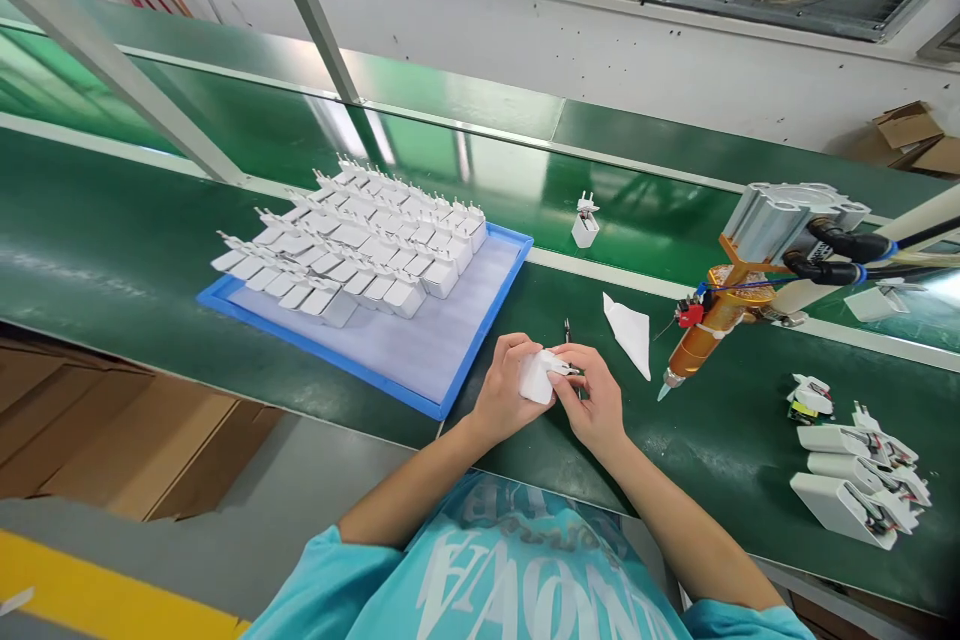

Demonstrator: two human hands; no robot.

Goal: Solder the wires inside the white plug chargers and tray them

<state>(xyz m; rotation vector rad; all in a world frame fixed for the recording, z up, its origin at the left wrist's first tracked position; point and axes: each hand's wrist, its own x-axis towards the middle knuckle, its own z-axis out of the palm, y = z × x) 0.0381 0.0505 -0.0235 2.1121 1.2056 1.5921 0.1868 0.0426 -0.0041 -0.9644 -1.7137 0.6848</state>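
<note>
Held casing: the white adapter casing sits between my two grips, over the counter.
Left grip: clamped round the casing's left side.
Right grip: fingertips pinched on its right end, where something small and dark shows (too fine to make out from here).
Slip risk: smooth plastic and a fingertip hold could let the casing twist if I press unevenly.
Wire risk: the uncapped casings, well right of the right grip, show wires; if mine has any, squeezing could nip one, because my fingers hide much of it.
Dark-tipped tool: just beyond the right grip, where knuckles could knock it.
Dispenser: right of the right grip, nozzle angled down towards me; it partly bars a straight reach to the uncapped casings, and a wide swing could clip it.
White sheet: between right grip and dispenser, slightly beyond (paper or cloth, I can't say).
Tray: left of the left grip; an elbow against its rim could topple the packed adapters.
Lone adapter: standing well beyond both grips.
</note>
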